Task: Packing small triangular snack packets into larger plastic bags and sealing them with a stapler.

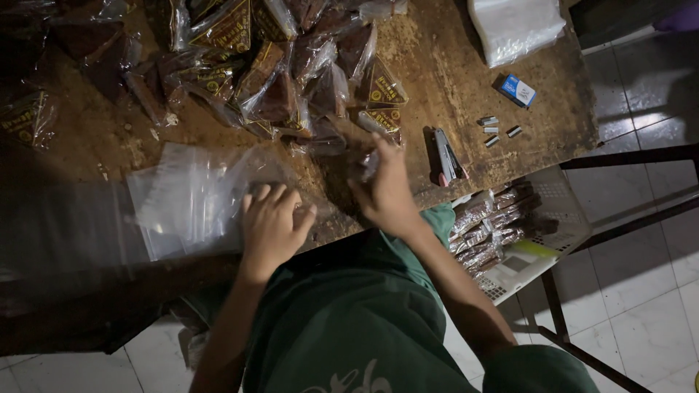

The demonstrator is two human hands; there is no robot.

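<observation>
Left hand (271, 224) presses down with fingers curled on a stack of clear plastic bags (191, 198) right at the near edge of the worn wooden table (451, 65), while the right hand (386, 191) pinches a small clear bag (369, 166) between narrowed fingertips. Far behind lies a heap of wrapped brown packets (269, 69). A stapler (445, 154) rests just right, bare tabletop beyond it, and a white basket (553, 218) sits below the near-right edge.

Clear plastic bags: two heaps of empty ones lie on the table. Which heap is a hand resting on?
The heap at the near left edge: the left hand lies flat on it. The other stack sits untouched at the far right corner.
</observation>
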